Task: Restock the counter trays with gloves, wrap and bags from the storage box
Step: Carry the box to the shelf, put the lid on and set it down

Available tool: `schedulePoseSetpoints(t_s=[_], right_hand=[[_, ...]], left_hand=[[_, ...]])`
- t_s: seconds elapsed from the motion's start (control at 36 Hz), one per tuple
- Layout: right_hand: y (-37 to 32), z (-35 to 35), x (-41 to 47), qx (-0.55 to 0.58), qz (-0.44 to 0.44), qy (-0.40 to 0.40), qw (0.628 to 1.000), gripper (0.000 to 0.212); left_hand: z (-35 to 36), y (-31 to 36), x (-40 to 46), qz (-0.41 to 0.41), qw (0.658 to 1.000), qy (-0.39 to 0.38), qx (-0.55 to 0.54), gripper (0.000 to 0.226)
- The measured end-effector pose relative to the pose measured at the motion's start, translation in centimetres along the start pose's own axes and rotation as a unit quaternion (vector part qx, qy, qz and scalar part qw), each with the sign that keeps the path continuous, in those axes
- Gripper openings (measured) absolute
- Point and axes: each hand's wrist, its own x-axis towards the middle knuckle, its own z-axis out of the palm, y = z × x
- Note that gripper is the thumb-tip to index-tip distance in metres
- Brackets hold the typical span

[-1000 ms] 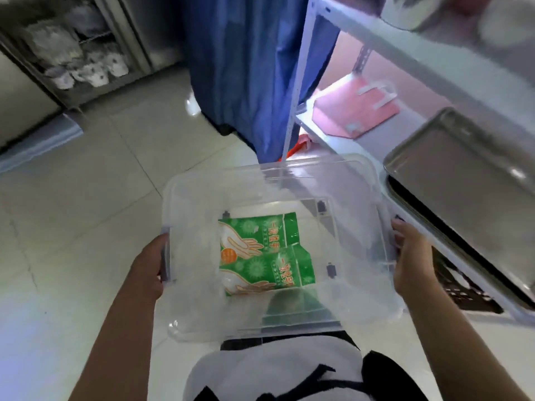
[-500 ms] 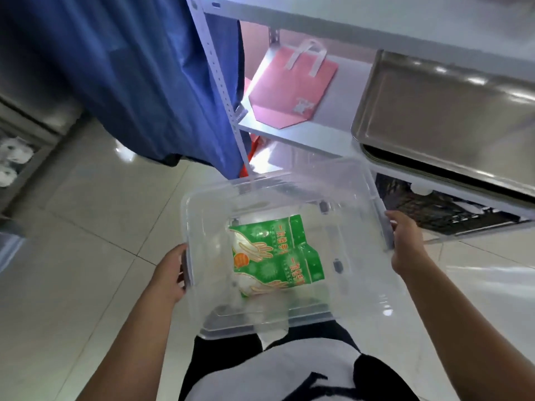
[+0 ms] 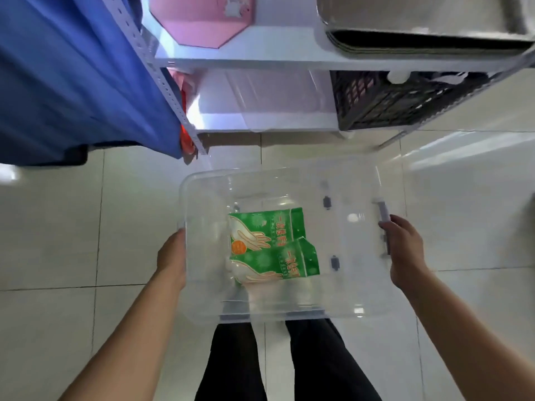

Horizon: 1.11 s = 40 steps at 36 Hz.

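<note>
I hold a clear plastic storage box (image 3: 356, 285) low over the tiled floor, in front of my legs. My left hand (image 3: 171, 259) grips its left wall and my right hand (image 3: 405, 250) grips the right wall by the grey latch (image 3: 384, 211). Two green packs of disposable gloves (image 3: 272, 247) lie overlapping on the box's bottom, left of its middle. Nothing else shows inside the box.
A white metal shelf rack (image 3: 260, 60) stands just ahead. A pink bag (image 3: 199, 21) and stacked steel trays (image 3: 419, 27) lie on its upper shelf; a black crate (image 3: 405, 102) sits on the lowest shelf, with a gap to its left. A blue cloth (image 3: 72, 76) hangs at the left.
The box has come down lower toward the floor in front of the rack, and my view has tilted down. Both hands keep the same grip; the glove packs stayed put.
</note>
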Motion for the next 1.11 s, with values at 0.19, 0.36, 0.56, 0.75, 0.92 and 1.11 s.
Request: schedulePoseSetpoints(t_s=[0.19, 0.36, 0.56, 0.75, 0.92, 1.11], right_hand=[[8.5, 5.0, 8.6, -0.041, 0.029, 0.028, 0.998, 0.031], [15.7, 8.8, 17.9, -0.056, 0.025, 0.046, 0.997, 0.025], [20.5, 13.8, 27.3, -0.09, -0.016, 0.069, 0.993, 0.028], [22.4, 18.3, 34.5, -0.205, -0.096, 0.05, 0.973, 0.054], [24.9, 21.2, 38.5, -0.257, -0.177, 0.115, 0.943, 0.048], [24.8, 23.3, 40.3, -0.273, -0.223, 0.121, 0.928, 0.052]], left_hand=[[2.2, -2.3, 9.0, 0.016, 0.995, 0.018, 0.101, 0.028], [6.2, -4.9, 18.6, 0.08, 0.984, 0.047, 0.151, 0.032], [12.0, -6.3, 27.8, 0.188, 0.963, 0.071, 0.18, 0.035], [14.7, -5.5, 35.2, 0.261, 0.894, 0.068, 0.357, 0.046], [17.6, -3.1, 39.0, 0.429, 0.786, 0.098, 0.433, 0.055], [24.8, 5.3, 39.2, 0.681, 0.606, 0.11, 0.397, 0.064]])
